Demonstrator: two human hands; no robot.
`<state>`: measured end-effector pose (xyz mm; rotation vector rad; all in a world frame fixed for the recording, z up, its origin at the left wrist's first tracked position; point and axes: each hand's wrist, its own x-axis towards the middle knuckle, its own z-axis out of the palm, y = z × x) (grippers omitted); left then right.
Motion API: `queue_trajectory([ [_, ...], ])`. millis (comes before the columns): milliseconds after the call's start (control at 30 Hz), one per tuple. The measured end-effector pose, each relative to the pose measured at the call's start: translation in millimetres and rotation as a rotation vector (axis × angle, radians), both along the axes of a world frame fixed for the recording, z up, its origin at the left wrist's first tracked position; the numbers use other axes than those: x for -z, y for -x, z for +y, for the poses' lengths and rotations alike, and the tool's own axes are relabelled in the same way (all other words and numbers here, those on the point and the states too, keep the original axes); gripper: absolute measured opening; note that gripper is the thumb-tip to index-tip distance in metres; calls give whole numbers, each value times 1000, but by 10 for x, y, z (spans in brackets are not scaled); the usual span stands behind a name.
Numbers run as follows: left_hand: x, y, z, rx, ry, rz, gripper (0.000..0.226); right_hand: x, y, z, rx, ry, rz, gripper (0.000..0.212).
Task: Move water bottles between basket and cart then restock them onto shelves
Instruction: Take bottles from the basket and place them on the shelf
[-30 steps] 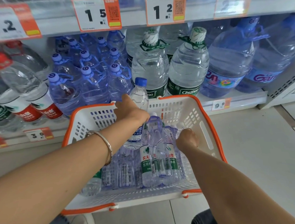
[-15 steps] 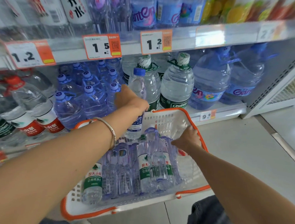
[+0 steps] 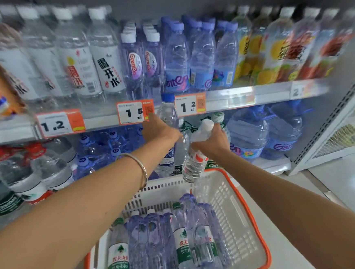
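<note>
Blue-capped bottle (image 3: 167, 112) in left hand (image 3: 160, 131) between 1.5 tag (image 3: 135, 112) and 1.2 tag (image 3: 190, 106)

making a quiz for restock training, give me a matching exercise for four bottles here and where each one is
1 blue-capped bottle
2 white-capped bottle
3 green-label bottle
4 large blue jug

a in the basket
b in the left hand
c on the lower shelf
d in the right hand

Pairs: 1-b, 2-d, 3-a, 4-c
</note>
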<state>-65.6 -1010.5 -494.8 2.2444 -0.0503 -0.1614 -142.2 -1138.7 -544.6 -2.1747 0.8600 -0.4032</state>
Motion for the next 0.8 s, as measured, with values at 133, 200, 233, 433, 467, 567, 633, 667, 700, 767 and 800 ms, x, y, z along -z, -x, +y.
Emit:
queue_trajectory([
  [133,-339,-122,88,13,32,-4,80,-466,-81,70,-15,-29,-5,68],
  [200,-637,-69,173,22,39,0,77,-813,-27,129,-16,-27,41,64],
  [233,-788,-51,211,26,49,6,73,-1002,-8,146,-23,-21,65,64],
  [433,-2276,253,433,26,28,82,74,-2666,226,239,-92,-31,143,70],
  [467,-2521,313,441,14,28,100,76,-2937,267,253,-101,-42,148,68],
  [567,-3379,472,446,4,43,119,83,-3858,377,225,-144,-70,143,73],
  [633,-4047,579,441,-2,56,113,79,-4526,458,212,-176,-42,167,73],
  [667,-4305,618,435,-3,49,107,76,-4757,480,216,-194,-30,175,72],
  [700,-4614,651,435,-5,35,94,73,-5040,491,212,-202,-19,174,71],
  [767,-5088,703,417,-6,26,86,73,-5474,513,212,-213,-12,167,72],
  [800,-5332,709,405,-5,36,79,73,-5712,513,201,-223,-7,147,74],
])
